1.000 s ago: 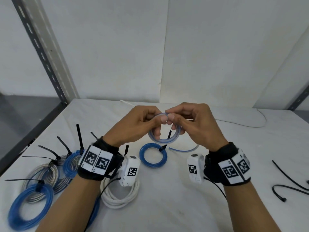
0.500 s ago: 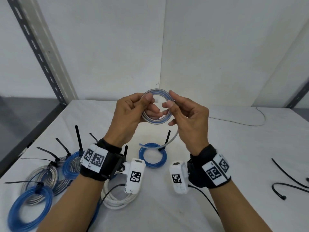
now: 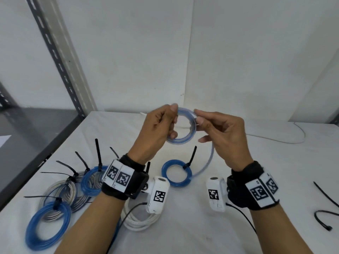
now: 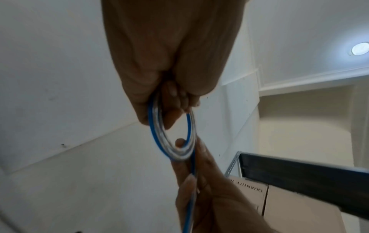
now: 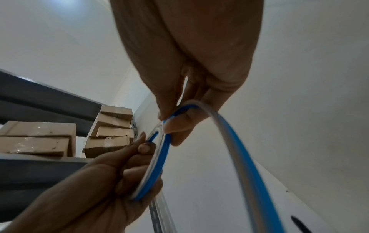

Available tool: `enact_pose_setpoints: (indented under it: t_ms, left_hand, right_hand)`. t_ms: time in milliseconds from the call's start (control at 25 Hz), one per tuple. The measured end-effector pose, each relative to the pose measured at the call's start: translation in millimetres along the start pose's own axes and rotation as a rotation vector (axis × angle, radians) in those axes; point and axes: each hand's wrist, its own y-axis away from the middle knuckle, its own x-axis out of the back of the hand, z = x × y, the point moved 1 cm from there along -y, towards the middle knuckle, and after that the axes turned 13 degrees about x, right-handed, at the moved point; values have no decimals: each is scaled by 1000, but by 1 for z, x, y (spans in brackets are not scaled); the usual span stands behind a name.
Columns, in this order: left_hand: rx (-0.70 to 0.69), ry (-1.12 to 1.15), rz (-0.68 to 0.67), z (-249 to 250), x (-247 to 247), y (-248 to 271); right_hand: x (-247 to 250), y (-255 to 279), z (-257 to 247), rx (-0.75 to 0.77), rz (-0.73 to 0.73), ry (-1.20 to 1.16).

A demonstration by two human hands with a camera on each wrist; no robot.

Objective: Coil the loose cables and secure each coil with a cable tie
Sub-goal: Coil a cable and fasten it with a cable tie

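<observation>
A small coil of blue-and-clear plastic cable is held upright above the white table, between two hands that nearly meet across it. The left hand curls its thumb and fingers around the coil's 9 o'clock side, and the left wrist view shows its fingertips tucked inside the ring. The right hand pinches the 3 o'clock side between thumb and forefinger; from there the loose tail of the cable drops toward the table. Directly below, at 6 o'clock from the hands, a finished blue coil with a black cable tie lies flat. A cluster of tied blue and clear coils sits at the table's 8 o'clock edge, a white cable coil lies beneath the left wrist, and loose black cable ties rest at 4 o'clock.
</observation>
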Motion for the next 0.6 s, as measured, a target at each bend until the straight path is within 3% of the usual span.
enact_pose_setpoints:
  t_ms: [160,320,520,600]
  left_hand:
    - [-11,317,98,3,-4,-3]
    - [-27,412,126,-2,-13,-3]
    - [74,377,-17,0,-9,-2]
    - [89,155,-115,2,4,-1]
  right_hand:
    - [-22,8,1,-36,144,-140]
    - [-31,11,-2,-22,212,-171]
    - [-14,4,-2,6,167,-84]
    - [2,1,-6,0,48,-58]
